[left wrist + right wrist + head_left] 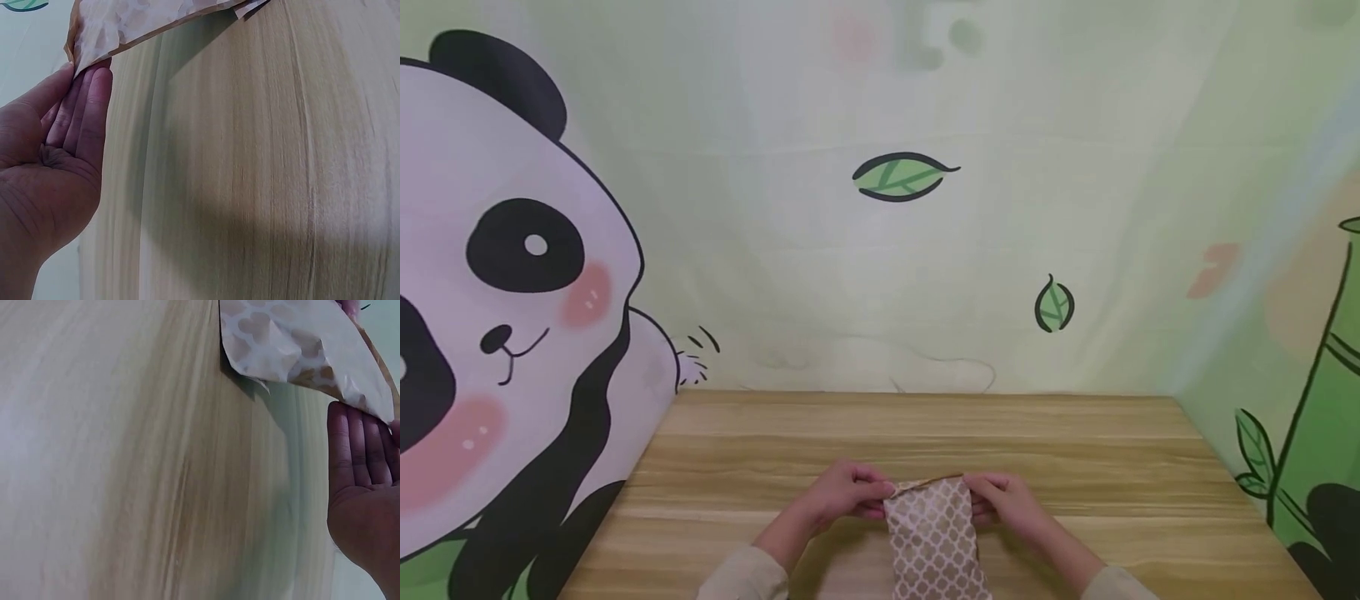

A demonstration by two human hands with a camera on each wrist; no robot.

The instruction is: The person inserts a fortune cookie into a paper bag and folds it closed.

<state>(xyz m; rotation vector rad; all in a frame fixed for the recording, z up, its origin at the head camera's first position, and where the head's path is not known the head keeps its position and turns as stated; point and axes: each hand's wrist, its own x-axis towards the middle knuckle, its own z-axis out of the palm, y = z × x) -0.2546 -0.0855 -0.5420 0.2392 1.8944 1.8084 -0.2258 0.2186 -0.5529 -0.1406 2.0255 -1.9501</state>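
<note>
A brown paper bag (931,537) with a white lattice print is held up by its far edge, between both hands. My left hand (847,492) pinches the left corner of that edge between thumb and fingers. At the opposite corner, my right hand (1009,502) pinches the paper the same way. In the left wrist view, the bag (137,28) slants away from the thumb and fingertips. The right wrist view shows the bag's printed side (294,347) creased, with fingers (356,440) under its edge. The bag's near end runs out of the head view.
A wood-grain table (737,450) lies beneath the hands. Behind it hangs a pale green backdrop (790,275) with a printed panda (602,375) at left and leaves. Light sleeves (745,575) cover the forearms.
</note>
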